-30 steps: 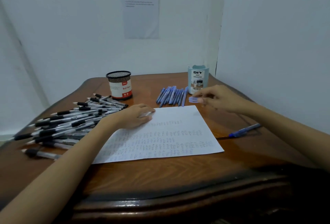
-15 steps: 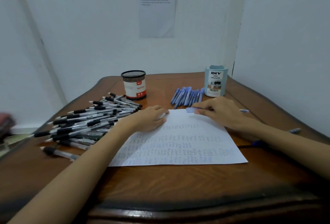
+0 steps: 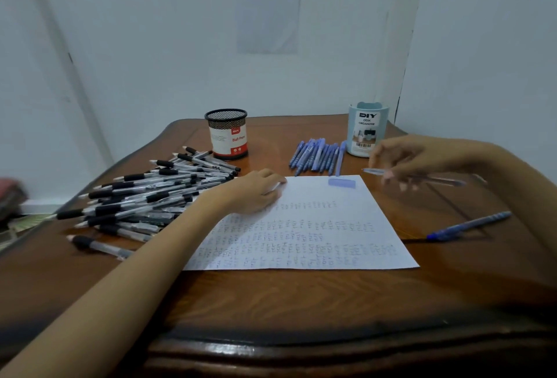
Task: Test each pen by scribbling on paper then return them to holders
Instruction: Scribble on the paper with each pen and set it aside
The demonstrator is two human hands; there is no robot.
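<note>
While the right fingers point(image 3: 394, 163) hold an uncapped pen point(image 3: 435, 180) beside the paper point(image 3: 301, 233), its cap point(image 3: 341, 182) lies loose on the sheet's far edge, where the left fingers point(image 3: 272, 181) rest relaxed. Scribbling may sweep the cap off the counter point(image 3: 271, 296).

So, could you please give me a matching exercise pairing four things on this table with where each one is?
1 blue cap
2 mesh holder
3 lone blue pen
4 uncapped pen

A on the table, right of the paper
B on the paper's far edge
C in the right hand
D behind the black-grip pens

Pairs: 1-B, 2-D, 3-A, 4-C.
</note>
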